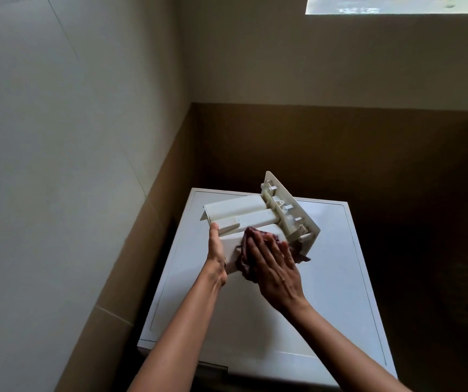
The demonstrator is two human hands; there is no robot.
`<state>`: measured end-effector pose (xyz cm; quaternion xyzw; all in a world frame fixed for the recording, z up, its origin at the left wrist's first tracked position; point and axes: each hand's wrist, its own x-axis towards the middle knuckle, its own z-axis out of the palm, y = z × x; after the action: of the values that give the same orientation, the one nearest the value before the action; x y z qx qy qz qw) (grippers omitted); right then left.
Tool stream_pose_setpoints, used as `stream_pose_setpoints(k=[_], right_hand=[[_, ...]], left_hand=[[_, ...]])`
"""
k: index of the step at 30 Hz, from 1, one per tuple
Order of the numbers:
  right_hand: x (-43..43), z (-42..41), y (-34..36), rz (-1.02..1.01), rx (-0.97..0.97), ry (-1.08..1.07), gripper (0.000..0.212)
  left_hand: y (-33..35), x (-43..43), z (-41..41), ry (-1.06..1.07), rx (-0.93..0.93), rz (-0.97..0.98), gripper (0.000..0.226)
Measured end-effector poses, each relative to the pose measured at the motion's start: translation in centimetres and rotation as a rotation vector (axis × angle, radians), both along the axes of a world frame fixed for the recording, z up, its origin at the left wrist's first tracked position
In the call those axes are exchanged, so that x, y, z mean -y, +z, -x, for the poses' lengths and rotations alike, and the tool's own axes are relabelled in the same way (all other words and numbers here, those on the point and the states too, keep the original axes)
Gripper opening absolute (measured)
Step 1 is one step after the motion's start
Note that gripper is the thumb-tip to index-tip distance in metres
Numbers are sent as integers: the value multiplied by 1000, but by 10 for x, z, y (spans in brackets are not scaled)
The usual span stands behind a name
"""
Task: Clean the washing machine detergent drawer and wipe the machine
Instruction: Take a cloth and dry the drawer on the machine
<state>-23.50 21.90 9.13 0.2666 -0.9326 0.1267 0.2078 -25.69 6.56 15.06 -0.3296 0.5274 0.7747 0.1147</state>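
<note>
Two bare forearms point(182, 321) reach up from the bottom edge of the frame toward its middle. Beneath them the white top of the washing machine point(326, 292) fills the lower centre, set in a corner between a pale wall on the left and a brown-tiled wall behind. A bright window point(396, 5) shows at the upper right.

The detergent drawer point(244, 215) is out of its slot and sits just above the centre of the frame, over the far part of the machine's top. It appears turned underside up and tilted, with its flat front panel point(298, 210) standing toward the right. Whether its far edge rests on the top cannot be told.

A dark red cloth point(243, 263) lies bunched against the near side of the drawer. The right hand point(274, 267) is flat on it, fingers straight and together, pressing it to the plastic. The left hand point(216, 251) grips the drawer's left end, thumb hooked over the edge; its other fingers are hidden behind the drawer.

The step in hand looks like wiping the drawer's outside. The machine's own surfaces likely remain to be wiped. The next move probably calls for a steady left grip while the cloth sweeps toward the front panel, then turning the drawer to reach the compartments.
</note>
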Motion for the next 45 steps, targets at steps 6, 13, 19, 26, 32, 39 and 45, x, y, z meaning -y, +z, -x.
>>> stream_pose_setpoints(k=[6,13,19,26,32,39,45], right_hand=[[35,-7,7,144,112,-108,63],[-5,23,1,-60,-132,172,47],[-2,32,11,418,111,-192,46],[38,48,45,625,270,-334,60],[10,50,34,322,233,172,52],[10,80,41,724,535,-335,46],[24,66,57,660,360,71,50]], left_hand=[[6,-16,-2,-119,-36,-51,76],[14,-16,-8,-30,-40,-1,74],[5,-15,-7,18,-5,253,82],[17,-35,-16,-158,3,521,94],[15,-31,-17,-218,33,588,85],[9,-39,-27,-323,23,846,71],[6,-33,-21,-306,-64,976,73]])
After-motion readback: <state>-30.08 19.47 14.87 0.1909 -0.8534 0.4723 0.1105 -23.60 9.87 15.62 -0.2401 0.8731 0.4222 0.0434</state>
